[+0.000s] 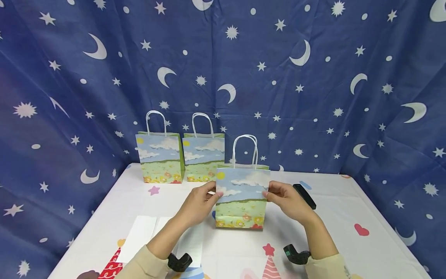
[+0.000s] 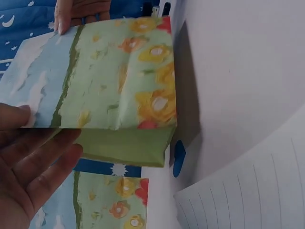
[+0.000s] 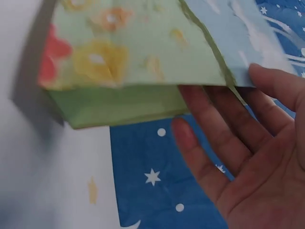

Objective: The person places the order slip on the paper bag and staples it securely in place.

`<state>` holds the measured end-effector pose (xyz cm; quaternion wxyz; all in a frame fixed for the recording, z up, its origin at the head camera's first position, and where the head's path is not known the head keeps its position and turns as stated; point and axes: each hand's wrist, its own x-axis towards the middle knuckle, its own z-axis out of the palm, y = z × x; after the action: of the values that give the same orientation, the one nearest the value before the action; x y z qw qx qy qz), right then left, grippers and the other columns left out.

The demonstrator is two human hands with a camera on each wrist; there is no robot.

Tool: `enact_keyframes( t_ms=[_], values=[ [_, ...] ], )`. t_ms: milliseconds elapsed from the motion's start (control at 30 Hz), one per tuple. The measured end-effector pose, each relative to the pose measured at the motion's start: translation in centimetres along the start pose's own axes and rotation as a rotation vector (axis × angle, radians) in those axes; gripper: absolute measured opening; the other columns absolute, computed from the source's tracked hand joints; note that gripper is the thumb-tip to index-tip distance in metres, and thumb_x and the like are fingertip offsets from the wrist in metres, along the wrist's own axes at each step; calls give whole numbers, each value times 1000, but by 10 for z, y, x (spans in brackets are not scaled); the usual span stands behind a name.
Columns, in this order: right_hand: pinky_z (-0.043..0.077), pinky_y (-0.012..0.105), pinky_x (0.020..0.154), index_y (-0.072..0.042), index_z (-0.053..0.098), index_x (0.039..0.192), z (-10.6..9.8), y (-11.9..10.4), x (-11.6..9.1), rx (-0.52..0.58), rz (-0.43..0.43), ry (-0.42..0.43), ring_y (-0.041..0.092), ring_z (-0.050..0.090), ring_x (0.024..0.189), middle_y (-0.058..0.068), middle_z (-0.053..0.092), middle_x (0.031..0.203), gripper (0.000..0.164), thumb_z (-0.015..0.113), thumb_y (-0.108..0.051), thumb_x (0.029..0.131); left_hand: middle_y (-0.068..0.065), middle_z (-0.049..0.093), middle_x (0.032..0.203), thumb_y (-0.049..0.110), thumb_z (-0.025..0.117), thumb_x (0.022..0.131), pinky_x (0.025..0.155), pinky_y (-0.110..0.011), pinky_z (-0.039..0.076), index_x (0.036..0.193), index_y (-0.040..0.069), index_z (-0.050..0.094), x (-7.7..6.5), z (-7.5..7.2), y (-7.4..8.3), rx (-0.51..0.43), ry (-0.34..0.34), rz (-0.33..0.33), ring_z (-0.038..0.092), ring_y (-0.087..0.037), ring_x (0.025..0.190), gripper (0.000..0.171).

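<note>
A paper gift bag [image 1: 240, 205], printed with a cloudy sky and a flowery meadow, stands upright between both hands, its white twisted handles up. My left hand [image 1: 199, 203] grips its left edge, thumb on the front face and fingers at the green side panel. On the opposite edge my right hand [image 1: 289, 199] holds it the same way. In the left wrist view the bag's green side [image 2: 124, 145] shows beyond the fingers; the right wrist view shows the right thumb [image 3: 274, 83] pressing the printed front.
Two matching gift bags [image 1: 162, 161] [image 1: 205, 161] stand side by side at the back left. White paper sheets [image 1: 137, 236], one of them lined, lie under the left forearm. A black oblong object [image 1: 304, 196] lies behind the right hand. A blue star-and-moon curtain [image 1: 313, 97] borders the table.
</note>
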<state>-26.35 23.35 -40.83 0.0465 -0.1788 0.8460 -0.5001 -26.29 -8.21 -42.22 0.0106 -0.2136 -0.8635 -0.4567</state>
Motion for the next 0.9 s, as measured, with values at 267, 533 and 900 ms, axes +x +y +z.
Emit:
enact_keyframes(
  t_ms=[267, 533, 900],
  values=[
    [55, 34, 91, -10, 70, 107, -6, -1, -4, -21, 34, -102, 20, 71, 100, 7, 74, 105, 21, 68, -29, 101, -3, 70, 114, 32, 61, 106, 91, -42, 59, 116, 16, 64, -2, -4, -7, -27, -86, 19, 73, -23, 110, 19],
    [55, 31, 81, -5, 63, 92, -13, -2, -7, -4, -6, -116, 16, 69, 85, 11, 73, 92, 22, 74, -23, 98, -3, 72, 119, 38, 69, 101, 90, -37, 60, 123, 13, 67, -2, -13, -10, -44, -73, 3, 74, -19, 106, 33],
    [58, 29, 87, -8, 56, 128, -16, -10, -10, 28, -35, 71, 19, 65, 105, 13, 61, 117, 45, 81, -16, 91, -1, 65, 129, 34, 80, 92, 101, -45, 56, 138, 24, 57, 2, -20, -10, -203, 47, 95, 63, -19, 121, 53]
  ],
)
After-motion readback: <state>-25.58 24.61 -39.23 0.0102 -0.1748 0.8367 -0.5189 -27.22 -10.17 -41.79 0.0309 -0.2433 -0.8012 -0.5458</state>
